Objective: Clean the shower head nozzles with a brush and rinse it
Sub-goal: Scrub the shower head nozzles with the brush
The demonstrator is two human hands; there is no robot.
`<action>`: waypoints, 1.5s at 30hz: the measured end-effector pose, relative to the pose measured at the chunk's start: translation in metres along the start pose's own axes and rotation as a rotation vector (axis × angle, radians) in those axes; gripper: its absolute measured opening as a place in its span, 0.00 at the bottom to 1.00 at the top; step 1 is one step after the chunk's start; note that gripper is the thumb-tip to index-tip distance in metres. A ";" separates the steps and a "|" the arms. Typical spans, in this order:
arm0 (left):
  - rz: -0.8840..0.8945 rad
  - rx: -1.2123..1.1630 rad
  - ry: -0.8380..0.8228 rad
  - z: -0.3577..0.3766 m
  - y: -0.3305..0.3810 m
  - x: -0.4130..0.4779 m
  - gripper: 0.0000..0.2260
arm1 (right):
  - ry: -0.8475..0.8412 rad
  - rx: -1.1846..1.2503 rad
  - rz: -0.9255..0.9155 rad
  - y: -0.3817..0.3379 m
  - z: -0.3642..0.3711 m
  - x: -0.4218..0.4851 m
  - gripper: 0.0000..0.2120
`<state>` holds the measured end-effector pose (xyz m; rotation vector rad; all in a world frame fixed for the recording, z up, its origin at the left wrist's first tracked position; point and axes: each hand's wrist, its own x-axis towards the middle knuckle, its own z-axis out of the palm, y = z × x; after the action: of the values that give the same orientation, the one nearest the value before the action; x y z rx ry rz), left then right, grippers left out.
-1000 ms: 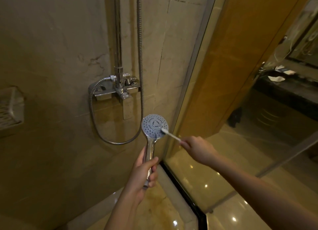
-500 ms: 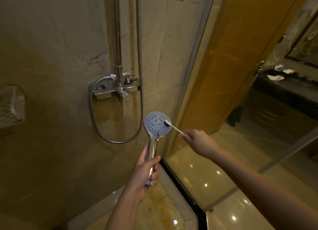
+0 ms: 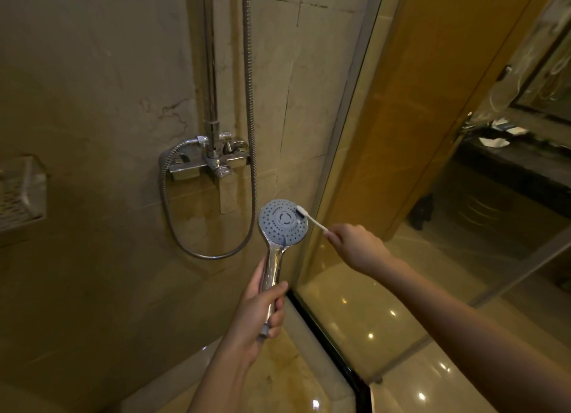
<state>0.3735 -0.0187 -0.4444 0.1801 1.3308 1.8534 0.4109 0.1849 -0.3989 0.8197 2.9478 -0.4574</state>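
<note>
A chrome hand shower head (image 3: 282, 222) with a round blue-grey nozzle face points up toward me at centre frame. My left hand (image 3: 258, 312) grips its chrome handle from below. My right hand (image 3: 355, 245) pinches the end of a thin white brush (image 3: 312, 218). The brush head rests on the upper right edge of the nozzle face.
A chrome mixer valve (image 3: 213, 162) with a riser pipe is fixed to the marble wall, and the metal hose (image 3: 250, 109) loops below it. A wire soap basket (image 3: 21, 193) hangs at the left. A glass shower partition (image 3: 364, 134) stands to the right, a dark vanity counter (image 3: 509, 162) beyond it.
The brush head has slid from the lower right of the nozzle face up to its upper right edge. Both hands and the shower head have risen slightly.
</note>
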 end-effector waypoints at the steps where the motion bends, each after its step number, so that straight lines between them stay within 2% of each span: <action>1: 0.012 0.020 0.003 0.000 0.000 -0.001 0.25 | -0.012 0.005 -0.007 -0.003 0.002 -0.001 0.16; 4: 0.028 0.085 0.011 0.000 -0.001 0.000 0.27 | -0.042 0.031 -0.001 -0.001 0.003 0.001 0.16; 7: 0.035 0.131 0.001 0.005 -0.006 0.000 0.29 | -0.004 0.122 0.027 0.003 -0.001 0.007 0.17; 11: 0.034 0.136 0.006 0.004 -0.008 0.003 0.30 | -0.029 0.076 -0.003 -0.002 0.001 0.004 0.18; 14: 0.036 0.160 -0.018 0.007 -0.010 0.003 0.30 | 0.037 0.144 0.051 0.009 -0.003 0.007 0.19; 18: 0.032 0.145 -0.029 0.008 -0.011 0.005 0.29 | 0.002 0.126 -0.010 0.005 0.014 -0.005 0.18; 22: -0.001 0.131 -0.041 0.010 -0.012 0.005 0.27 | 0.088 0.128 0.028 0.018 0.014 -0.001 0.19; 25: 0.000 0.083 -0.033 0.007 -0.010 0.006 0.28 | 0.076 0.059 -0.010 0.015 0.020 -0.009 0.18; 28: -0.006 0.096 -0.034 0.006 -0.010 0.006 0.28 | 0.101 0.101 0.026 0.023 0.013 -0.004 0.17; 34: -0.005 0.051 -0.038 0.001 -0.005 0.004 0.25 | 0.019 0.013 -0.029 0.030 0.011 -0.014 0.16; 36: -0.020 0.041 -0.046 0.001 -0.006 0.003 0.25 | -0.044 0.059 -0.007 0.034 0.008 -0.012 0.16; 40: -0.011 0.016 -0.055 0.000 0.000 0.001 0.23 | -0.171 0.202 -0.076 0.021 0.005 -0.015 0.20; 43: -0.004 -0.001 -0.060 -0.002 0.002 0.002 0.22 | -0.082 0.345 -0.033 0.027 -0.004 -0.007 0.19; 45: -0.013 -0.012 -0.048 -0.002 0.002 -0.001 0.23 | -0.005 0.278 0.005 0.027 0.001 -0.009 0.18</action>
<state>0.3718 -0.0210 -0.4436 0.2075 1.2850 1.8351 0.4324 0.2027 -0.4062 0.8460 2.9158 -0.8828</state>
